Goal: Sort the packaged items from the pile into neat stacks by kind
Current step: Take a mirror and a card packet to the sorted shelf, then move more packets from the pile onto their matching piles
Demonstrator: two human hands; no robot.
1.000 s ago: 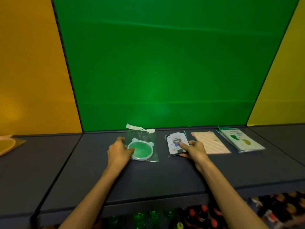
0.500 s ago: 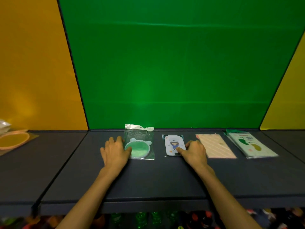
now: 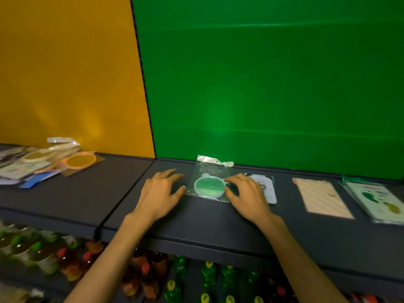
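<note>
Both hands have closed in on the green round packet (image 3: 210, 187): the right hand (image 3: 248, 196) has left the cartoon card packet (image 3: 269, 188) and now arches over the green packet's right edge, fingertips curled at the plastic; whether it actually pinches it is unclear through the blur. The left hand (image 3: 161, 192) lies flat, fingers straight, thumb touching the packet's left edge. Squaring this packet on the dark shelf (image 3: 209, 221) likely calls for even pressure from both sides. The unsorted pile (image 3: 41, 161) waits far left.
</note>
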